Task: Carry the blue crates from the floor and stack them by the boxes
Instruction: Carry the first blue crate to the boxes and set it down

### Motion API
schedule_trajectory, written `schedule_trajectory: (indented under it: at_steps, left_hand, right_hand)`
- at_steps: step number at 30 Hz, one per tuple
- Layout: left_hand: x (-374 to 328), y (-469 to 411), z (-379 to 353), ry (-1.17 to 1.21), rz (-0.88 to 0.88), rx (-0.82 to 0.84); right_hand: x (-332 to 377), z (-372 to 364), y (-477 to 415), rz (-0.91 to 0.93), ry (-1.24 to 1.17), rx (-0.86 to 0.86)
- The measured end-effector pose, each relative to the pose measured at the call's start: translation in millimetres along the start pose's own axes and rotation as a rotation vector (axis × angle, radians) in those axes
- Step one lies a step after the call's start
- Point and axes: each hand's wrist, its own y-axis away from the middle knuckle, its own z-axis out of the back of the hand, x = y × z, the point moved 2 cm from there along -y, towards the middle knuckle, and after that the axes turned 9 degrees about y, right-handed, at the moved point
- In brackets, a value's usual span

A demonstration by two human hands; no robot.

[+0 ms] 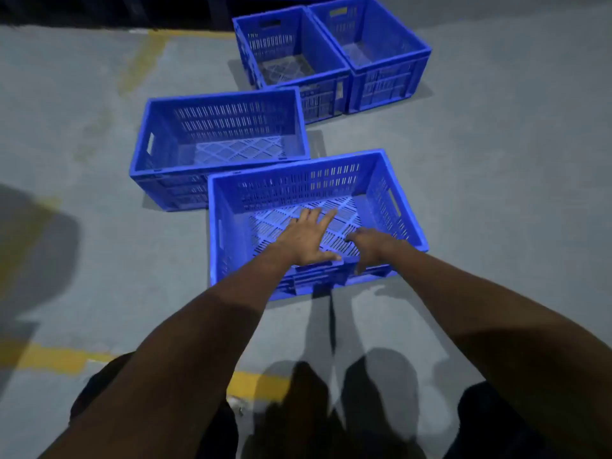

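Several empty blue slotted crates stand on the grey floor. The nearest crate (228, 226) lies right in front of me. My left hand (306, 238) reaches over its near rim with fingers spread, thumb near the rim, holding nothing. My right hand (371, 248) hovers at the same near rim, fingers apart and pointing down. A second crate (165, 150) sits behind it to the left. Two deeper crates stand side by side at the back, one on the left (331, 51) and one on the right (390, 84).
Worn yellow floor lines run near my feet (49, 357) and at the back left (142, 61). A dark shadow (36, 246) falls on the floor at the left. Dark structure lines the far edge. No boxes are in view.
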Motion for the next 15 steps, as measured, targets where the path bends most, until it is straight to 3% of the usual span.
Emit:
schedule_trajectory:
  at_steps: [3, 6, 15]
  left_hand:
    - [4, -1, -30, 0.028, 0.054, 0.246]
    - [6, 9, -51, 0.082, 0.150, 0.426]
    - [2, 20, -21, 0.090, 0.245, 0.358]
  right_hand:
    - [7, -20, -1, 0.018, 0.069, 0.074]
    - [8, -29, 4, -0.005, 0.124, -0.050]
    - [7, -5, 22, 0.047, 0.128, -0.149]
